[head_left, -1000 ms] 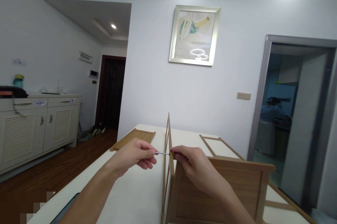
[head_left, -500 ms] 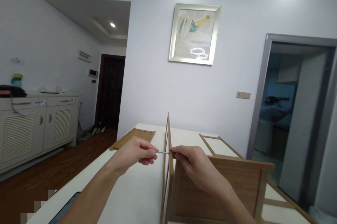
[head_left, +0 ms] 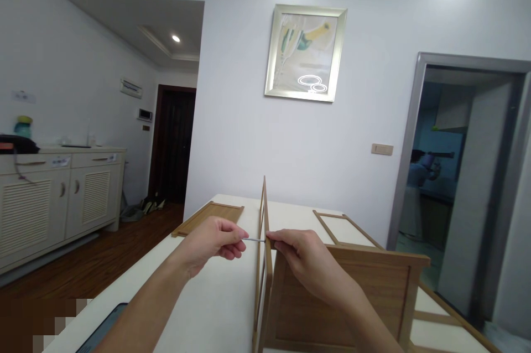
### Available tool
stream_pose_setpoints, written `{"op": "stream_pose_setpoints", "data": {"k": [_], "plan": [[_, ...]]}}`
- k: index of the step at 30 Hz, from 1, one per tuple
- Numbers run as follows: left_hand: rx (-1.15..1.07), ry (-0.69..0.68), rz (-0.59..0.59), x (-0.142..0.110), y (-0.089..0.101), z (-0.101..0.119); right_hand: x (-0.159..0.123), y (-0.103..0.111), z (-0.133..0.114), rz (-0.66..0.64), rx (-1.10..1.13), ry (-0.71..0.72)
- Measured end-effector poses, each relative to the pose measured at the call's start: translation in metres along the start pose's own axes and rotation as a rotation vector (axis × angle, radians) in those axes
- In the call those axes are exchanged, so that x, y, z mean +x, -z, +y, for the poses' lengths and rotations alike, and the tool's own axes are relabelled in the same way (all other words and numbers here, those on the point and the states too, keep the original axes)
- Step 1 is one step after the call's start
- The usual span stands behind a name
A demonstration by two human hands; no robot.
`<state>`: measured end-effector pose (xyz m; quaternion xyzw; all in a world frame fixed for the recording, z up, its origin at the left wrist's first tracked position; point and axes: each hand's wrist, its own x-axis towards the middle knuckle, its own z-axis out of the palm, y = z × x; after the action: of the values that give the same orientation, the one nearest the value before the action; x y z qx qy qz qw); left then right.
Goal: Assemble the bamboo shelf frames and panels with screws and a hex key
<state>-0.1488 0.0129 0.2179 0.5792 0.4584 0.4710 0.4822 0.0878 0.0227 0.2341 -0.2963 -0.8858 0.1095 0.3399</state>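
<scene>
My left hand [head_left: 219,238] pinches a thin metal rod [head_left: 253,240], perhaps a hex key, held level with its far end against an upright wooden frame [head_left: 267,264]. Closed round the corner where that frame meets a wooden panel [head_left: 344,297] is my right hand [head_left: 305,256], its thumb and fingers gripping the joint. The panel stands on edge to the right of the frame. Whatever the rod's tip sits in at the frame is too small to make out.
A second wooden panel [head_left: 215,216] lies flat at the table's far left. Another open frame [head_left: 332,234] lies at the right on the white table [head_left: 199,309]. A phone-like dark device [head_left: 102,331] rests by my left forearm. A person [head_left: 421,170] is beyond the doorway.
Both hands keep nearly the same place and grip on the rod and the frame joint. The view has shifted very slightly, and the person beyond the doorway has moved a little.
</scene>
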Motion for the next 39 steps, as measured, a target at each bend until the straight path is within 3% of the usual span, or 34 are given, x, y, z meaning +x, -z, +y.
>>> {"op": "stream_pose_setpoints", "data": {"k": [12, 18, 39], "plan": [[0.012, 0.145, -0.146, 0.005, 0.010, -0.011, 0.000, 0.000, 0.000, 0.004, 0.015, -0.009], [-0.042, 0.075, -0.133, 0.008, 0.009, -0.013, 0.000, 0.000, 0.001, 0.004, 0.000, -0.006], [0.183, -0.109, -0.011, 0.003, 0.005, -0.001, -0.001, 0.000, 0.000, 0.009, -0.029, -0.022]]}}
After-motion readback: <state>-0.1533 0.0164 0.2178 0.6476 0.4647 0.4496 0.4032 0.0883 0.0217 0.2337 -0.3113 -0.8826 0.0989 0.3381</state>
